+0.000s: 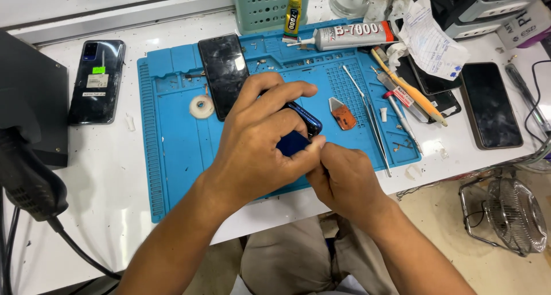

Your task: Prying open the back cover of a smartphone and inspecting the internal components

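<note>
From the head view, the left hand clasped a glossy blue phone from above while the right hand pinched its near edge, over a ridged rubbery blue mat, three other flat black phones lying beyond them.

Green label (perhaps sticker) on phone
</note>
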